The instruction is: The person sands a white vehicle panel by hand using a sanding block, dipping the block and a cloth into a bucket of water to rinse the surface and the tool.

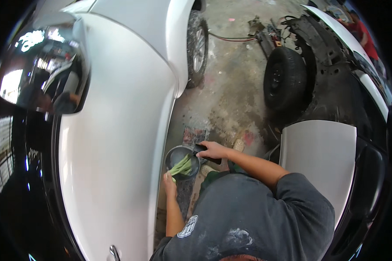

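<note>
Low beside the silver car door, my left hand (170, 186) is closed round one end of a light green cloth (181, 166). The rest of the cloth hangs bunched over a round grey bucket (175, 153), which seems to hold water. To the right of the bucket, my right hand (214, 150) grips a black flat block (199, 149). Its exact kind is too small to tell. The block is close to the bucket's right rim, and part of it lies hidden under the hand.
A silver car (117, 122) with a chrome mirror (41, 65) lines my left. On my right stands a partly stripped dark car with a bare wheel (285, 78) and a grey panel (320, 152). A hose (233, 39) crosses the stained floor. Another person (363, 37) is far right.
</note>
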`<action>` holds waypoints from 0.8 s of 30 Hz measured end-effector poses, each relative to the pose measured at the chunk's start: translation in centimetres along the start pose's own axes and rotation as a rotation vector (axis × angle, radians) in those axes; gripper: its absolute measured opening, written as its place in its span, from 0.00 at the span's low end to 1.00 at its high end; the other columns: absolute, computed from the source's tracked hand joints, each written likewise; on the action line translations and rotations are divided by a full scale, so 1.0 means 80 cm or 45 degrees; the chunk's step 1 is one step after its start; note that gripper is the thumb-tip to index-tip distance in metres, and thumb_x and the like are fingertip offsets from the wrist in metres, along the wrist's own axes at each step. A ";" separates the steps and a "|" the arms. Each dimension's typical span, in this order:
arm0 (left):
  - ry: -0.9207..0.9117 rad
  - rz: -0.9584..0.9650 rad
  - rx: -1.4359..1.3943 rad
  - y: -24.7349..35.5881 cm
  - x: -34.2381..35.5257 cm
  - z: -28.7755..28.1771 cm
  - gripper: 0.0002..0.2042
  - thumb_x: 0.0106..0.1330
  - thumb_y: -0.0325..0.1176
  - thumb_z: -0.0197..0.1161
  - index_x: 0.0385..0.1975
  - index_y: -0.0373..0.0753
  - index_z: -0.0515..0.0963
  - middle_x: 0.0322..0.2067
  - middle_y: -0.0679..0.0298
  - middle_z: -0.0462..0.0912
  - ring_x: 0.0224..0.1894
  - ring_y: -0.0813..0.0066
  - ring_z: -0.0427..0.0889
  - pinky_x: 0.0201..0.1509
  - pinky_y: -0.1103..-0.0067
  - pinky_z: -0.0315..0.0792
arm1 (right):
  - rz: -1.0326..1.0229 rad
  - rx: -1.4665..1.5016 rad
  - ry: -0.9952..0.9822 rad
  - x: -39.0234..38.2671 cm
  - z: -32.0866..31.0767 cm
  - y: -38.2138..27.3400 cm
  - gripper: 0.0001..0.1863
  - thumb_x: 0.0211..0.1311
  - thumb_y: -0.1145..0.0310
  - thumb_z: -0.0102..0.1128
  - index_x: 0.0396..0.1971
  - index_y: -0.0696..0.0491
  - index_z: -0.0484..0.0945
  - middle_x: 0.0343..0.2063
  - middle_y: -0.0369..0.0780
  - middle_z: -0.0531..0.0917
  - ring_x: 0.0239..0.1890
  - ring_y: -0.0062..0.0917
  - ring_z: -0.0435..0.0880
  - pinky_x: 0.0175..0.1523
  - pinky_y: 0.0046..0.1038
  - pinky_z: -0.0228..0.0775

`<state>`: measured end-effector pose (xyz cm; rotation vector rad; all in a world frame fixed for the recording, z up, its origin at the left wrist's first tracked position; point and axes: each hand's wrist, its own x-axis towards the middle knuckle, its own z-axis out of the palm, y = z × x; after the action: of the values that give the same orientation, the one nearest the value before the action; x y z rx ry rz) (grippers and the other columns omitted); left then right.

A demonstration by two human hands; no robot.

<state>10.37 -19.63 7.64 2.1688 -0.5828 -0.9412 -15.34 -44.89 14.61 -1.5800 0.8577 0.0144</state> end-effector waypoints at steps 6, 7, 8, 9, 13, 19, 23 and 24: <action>0.249 -0.059 -0.922 0.109 -0.078 -0.036 0.24 0.81 0.50 0.46 0.61 0.33 0.63 0.59 0.50 0.70 0.61 0.55 0.75 0.58 0.52 0.80 | 0.406 0.734 -0.300 0.058 0.084 -0.001 0.23 0.67 0.54 0.67 0.50 0.57 0.80 0.40 0.39 0.84 0.41 0.28 0.84 0.46 0.31 0.76; 0.290 0.018 -0.956 0.120 -0.088 -0.047 0.23 0.81 0.49 0.46 0.60 0.33 0.64 0.58 0.49 0.70 0.60 0.54 0.76 0.57 0.54 0.82 | 0.405 0.727 -0.328 0.068 0.100 -0.003 0.23 0.67 0.54 0.67 0.50 0.57 0.80 0.40 0.39 0.84 0.41 0.28 0.84 0.46 0.31 0.76; 0.333 0.025 -0.939 0.149 -0.100 -0.055 0.22 0.81 0.48 0.46 0.58 0.33 0.64 0.56 0.49 0.72 0.58 0.55 0.78 0.54 0.57 0.84 | 0.503 0.742 -0.361 0.075 0.113 -0.001 0.22 0.67 0.52 0.65 0.48 0.55 0.80 0.37 0.38 0.84 0.39 0.28 0.83 0.44 0.33 0.76; 0.343 0.023 -0.935 0.170 -0.114 -0.066 0.22 0.81 0.48 0.46 0.58 0.33 0.64 0.56 0.49 0.72 0.58 0.55 0.78 0.54 0.57 0.84 | 0.595 0.751 -0.399 0.083 0.124 0.000 0.22 0.67 0.50 0.64 0.46 0.54 0.81 0.35 0.37 0.83 0.36 0.28 0.83 0.41 0.35 0.76; 0.349 0.113 -1.029 0.238 -0.164 -0.106 0.23 0.81 0.49 0.48 0.58 0.33 0.65 0.53 0.50 0.74 0.56 0.56 0.80 0.53 0.59 0.84 | 0.718 0.787 -0.316 0.120 0.171 0.030 0.24 0.67 0.44 0.60 0.45 0.53 0.81 0.31 0.35 0.81 0.32 0.28 0.83 0.40 0.39 0.77; 0.298 0.024 -1.199 0.181 -0.142 -0.115 0.21 0.79 0.51 0.51 0.58 0.41 0.67 0.54 0.56 0.75 0.54 0.61 0.79 0.58 0.58 0.77 | 0.426 1.613 -0.232 0.117 0.217 0.013 0.21 0.68 0.45 0.55 0.38 0.49 0.83 0.38 0.38 0.87 0.41 0.30 0.87 0.48 0.38 0.80; 0.320 -0.151 -1.244 0.085 -0.072 -0.054 0.30 0.76 0.51 0.59 0.69 0.41 0.60 0.64 0.54 0.69 0.67 0.56 0.70 0.68 0.58 0.68 | 0.260 1.478 -0.286 0.101 0.214 -0.011 0.17 0.71 0.53 0.54 0.41 0.52 0.84 0.38 0.38 0.88 0.40 0.27 0.88 0.49 0.33 0.80; 0.311 -0.151 -1.249 0.074 -0.060 -0.036 0.30 0.76 0.51 0.59 0.69 0.41 0.60 0.64 0.54 0.69 0.67 0.56 0.70 0.68 0.58 0.68 | 0.297 1.292 -0.139 0.100 0.220 -0.024 0.17 0.71 0.55 0.55 0.39 0.54 0.84 0.37 0.38 0.88 0.40 0.26 0.87 0.48 0.32 0.79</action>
<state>8.77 -19.35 15.59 1.3867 0.1379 -0.7660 -0.49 -33.92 8.51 -0.5234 0.7694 -0.1460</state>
